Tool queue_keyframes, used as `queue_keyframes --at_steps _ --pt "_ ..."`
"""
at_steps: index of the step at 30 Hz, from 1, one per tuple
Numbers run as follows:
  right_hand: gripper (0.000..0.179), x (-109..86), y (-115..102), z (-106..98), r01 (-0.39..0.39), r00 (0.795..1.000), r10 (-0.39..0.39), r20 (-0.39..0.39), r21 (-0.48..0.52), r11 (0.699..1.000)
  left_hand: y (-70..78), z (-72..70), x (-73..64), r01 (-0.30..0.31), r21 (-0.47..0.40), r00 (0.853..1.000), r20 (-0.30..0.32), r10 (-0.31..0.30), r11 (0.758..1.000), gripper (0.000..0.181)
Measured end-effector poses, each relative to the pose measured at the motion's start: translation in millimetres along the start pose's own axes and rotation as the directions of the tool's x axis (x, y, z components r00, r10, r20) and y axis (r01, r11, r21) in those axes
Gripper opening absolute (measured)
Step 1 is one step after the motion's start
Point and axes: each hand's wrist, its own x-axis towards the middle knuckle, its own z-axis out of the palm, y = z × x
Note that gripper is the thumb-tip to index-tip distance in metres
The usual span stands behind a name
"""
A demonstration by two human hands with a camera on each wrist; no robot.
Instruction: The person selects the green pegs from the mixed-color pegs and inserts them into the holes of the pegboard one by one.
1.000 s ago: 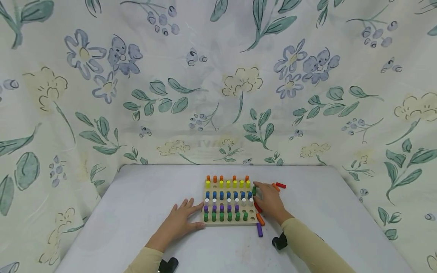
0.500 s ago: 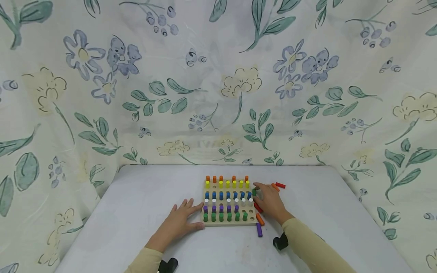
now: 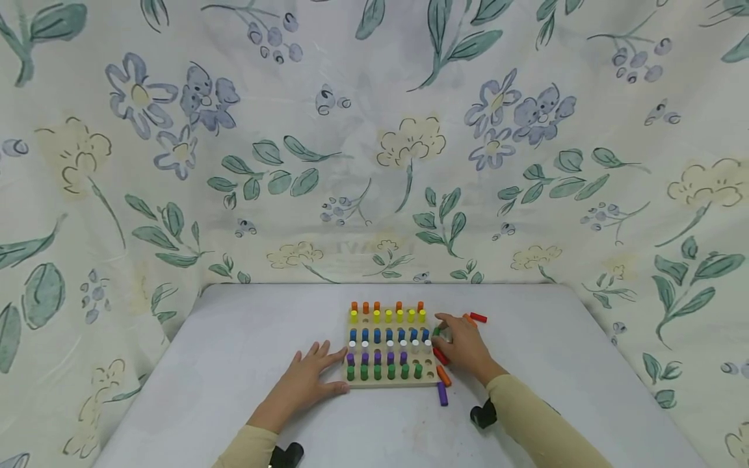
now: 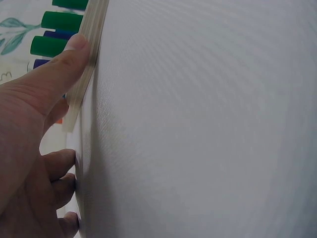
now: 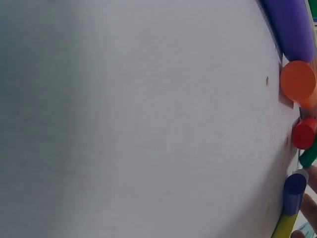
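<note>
A wooden pegboard holds rows of orange, yellow, blue, white, purple and green pegs. My left hand lies spread at its left side, with the thumb against the board's edge in the left wrist view. At the right side, my right hand pinches a green peg between thumb and index finger. In the right wrist view that green peg shows at the fingertips. Beneath these fingers lie a blue peg and a yellow peg, mostly hidden in the head view.
Along the board's right edge lie a red peg, an orange peg and a purple peg. Beyond the right hand are another red peg and an orange one. A floral curtain hangs behind the white table.
At my right fingertips the green peg has tilted and shifted slightly nearer me. The left hand keeps its place at the board. The whole head view has drifted a little.
</note>
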Motion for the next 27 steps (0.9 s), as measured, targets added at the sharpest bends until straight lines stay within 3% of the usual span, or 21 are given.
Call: queue_keyframes --at_steps 15,27 --pt "0.050 -5.6 0.6 -0.3 -0.025 1.000 0.025 0.002 0.044 0.999 -1.0 0.1 0.1 0.009 0.006 1.000 -0.002 -0.009 1.000 0.081" --pt "0.037 -7.4 3.7 0.1 -0.007 0.996 0.016 -0.088 0.097 0.995 -1.6 1.2 1.2 0.005 0.010 1.000 -0.006 -0.005 1.000 0.082"
